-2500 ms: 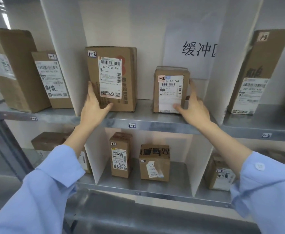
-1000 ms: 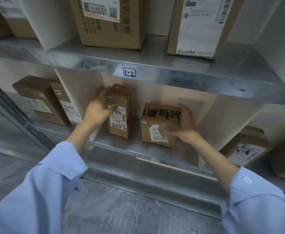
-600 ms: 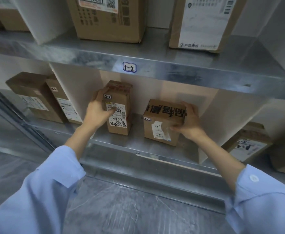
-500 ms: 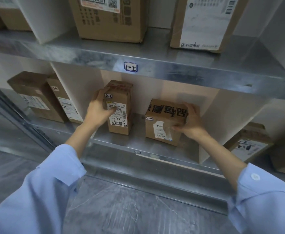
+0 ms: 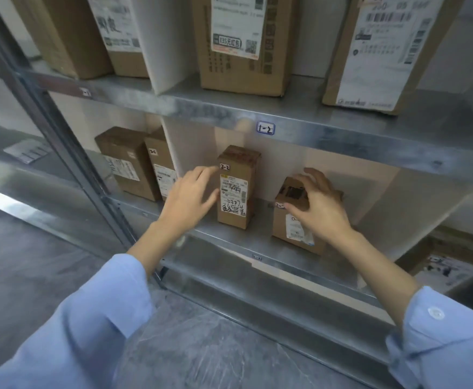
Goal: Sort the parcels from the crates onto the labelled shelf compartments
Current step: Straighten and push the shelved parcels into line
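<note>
Parcels stand side by side: straight-fingered left hand [image 5: 190,200] touches the tall parcel [image 5: 237,192]; right hand [image 5: 322,210] clasps the squat parcel [image 5: 290,233] from above.

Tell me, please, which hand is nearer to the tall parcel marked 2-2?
Left. The left hand is just beside the tall parcel, at its left edge; the right hand is curled over the squat parcel further right.

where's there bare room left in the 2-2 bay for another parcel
Bare shelf between the tall parcel and the squat parcel, and some right of it towards the white divider. The left bay is crowded: two parcels packed side by side.
</note>
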Demonstrator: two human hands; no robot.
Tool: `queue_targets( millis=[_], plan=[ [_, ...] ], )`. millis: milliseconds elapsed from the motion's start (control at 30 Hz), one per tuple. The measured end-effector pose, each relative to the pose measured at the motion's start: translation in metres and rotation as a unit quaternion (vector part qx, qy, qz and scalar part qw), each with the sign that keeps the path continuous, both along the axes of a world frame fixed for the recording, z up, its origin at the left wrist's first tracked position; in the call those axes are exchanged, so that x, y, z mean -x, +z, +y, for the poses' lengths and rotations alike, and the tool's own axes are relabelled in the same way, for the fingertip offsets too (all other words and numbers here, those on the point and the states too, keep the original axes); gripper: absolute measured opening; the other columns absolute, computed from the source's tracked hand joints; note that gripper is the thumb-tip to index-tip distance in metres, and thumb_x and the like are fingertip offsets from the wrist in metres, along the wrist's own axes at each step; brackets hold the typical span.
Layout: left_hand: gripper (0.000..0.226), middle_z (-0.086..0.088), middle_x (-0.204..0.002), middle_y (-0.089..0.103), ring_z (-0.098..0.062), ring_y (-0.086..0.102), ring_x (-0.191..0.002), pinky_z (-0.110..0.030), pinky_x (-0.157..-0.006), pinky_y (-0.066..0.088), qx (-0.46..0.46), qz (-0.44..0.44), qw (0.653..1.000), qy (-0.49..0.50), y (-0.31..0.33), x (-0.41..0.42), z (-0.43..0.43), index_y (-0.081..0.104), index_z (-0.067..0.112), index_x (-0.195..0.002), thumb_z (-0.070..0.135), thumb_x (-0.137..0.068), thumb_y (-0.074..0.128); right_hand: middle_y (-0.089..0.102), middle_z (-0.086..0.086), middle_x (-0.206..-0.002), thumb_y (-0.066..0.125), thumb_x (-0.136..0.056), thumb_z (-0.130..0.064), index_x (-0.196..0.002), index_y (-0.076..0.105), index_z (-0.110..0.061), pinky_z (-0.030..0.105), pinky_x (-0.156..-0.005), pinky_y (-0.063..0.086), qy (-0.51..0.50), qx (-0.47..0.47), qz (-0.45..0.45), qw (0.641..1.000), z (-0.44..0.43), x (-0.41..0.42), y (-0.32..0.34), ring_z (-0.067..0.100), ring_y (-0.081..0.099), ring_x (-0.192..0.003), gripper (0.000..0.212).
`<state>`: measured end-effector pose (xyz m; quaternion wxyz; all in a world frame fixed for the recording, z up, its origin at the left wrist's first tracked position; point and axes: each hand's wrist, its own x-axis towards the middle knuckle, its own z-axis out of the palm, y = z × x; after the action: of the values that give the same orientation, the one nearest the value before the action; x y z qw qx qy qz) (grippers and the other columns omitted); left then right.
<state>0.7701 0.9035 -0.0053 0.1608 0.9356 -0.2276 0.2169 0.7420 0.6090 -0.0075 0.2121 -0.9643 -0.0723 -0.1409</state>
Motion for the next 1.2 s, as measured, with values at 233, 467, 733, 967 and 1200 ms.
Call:
queue_targets(
  millis=[233,467,733,967,1200],
  plan=[
    [0.061,-0.007,-0.142,0.053,-0.028,0.051,-0.127,-0.046,-0.098,0.041,-0.036,0.045,0.988,0.14,0.011,0.023,0.094,0.038,0.018,-0.15,0.043,-0.097,0.054,0.042,-0.002,-0.143,0.068,-0.087,-0.041,-0.13,0.055,-0.025,0.039,-0.105,0.039,0.146,-0.035,0.017,0.989,0.109,0.001,0.031,0.019,0.041,-0.132,0.048],
    [0.066,-0.005,-0.153,0.042,-0.028,0.04,-0.138,-0.05,-0.105,0.034,-0.005,0.072,0.975,0.209,0.013,-0.004,0.182,0.034,0.021,-0.152,0.052,-0.096,0.051,0.04,-0.002,-0.147,0.065,-0.091,-0.037,-0.143,0.044,-0.021,0.033,-0.112,0.03,0.229,-0.08,0.031,0.97,0.208,-0.011,0.038,0.015,0.036,-0.136,0.059],
    [0.072,-0.006,-0.156,0.037,-0.029,0.04,-0.137,-0.051,-0.104,0.036,-0.001,0.082,0.986,0.143,0.01,-0.099,0.272,0.028,0.021,-0.154,0.051,-0.094,0.055,0.023,-0.005,-0.159,0.066,-0.09,-0.034,-0.155,0.02,-0.029,0.035,-0.117,0.025,0.138,-0.129,0.021,0.982,0.316,-0.067,0.026,0.014,0.025,-0.145,0.08],
    [0.075,-0.011,-0.153,0.04,-0.032,0.043,-0.133,-0.046,-0.103,0.036,-0.077,0.095,0.991,0.057,0.001,-0.182,0.318,0.031,0.018,-0.152,0.053,-0.091,0.057,0.02,0.007,-0.161,0.064,-0.09,-0.038,-0.156,0.011,-0.03,0.047,-0.102,0.045,-0.101,-0.013,0.018,0.995,0.353,-0.128,0.014,0.035,0.037,-0.138,0.085],
    [0.087,-0.01,-0.154,0.037,-0.038,0.048,-0.127,-0.049,-0.096,0.043,-0.131,0.061,0.989,-0.015,-0.013,-0.23,0.327,0.034,0.02,-0.151,0.049,-0.079,0.071,0.005,0.004,-0.164,0.066,-0.09,-0.042,-0.156,0.007,-0.03,0.05,-0.108,0.039,-0.197,0.059,0.058,0.977,0.348,-0.171,0.004,0.033,0.02,-0.146,0.09]
  ],
)
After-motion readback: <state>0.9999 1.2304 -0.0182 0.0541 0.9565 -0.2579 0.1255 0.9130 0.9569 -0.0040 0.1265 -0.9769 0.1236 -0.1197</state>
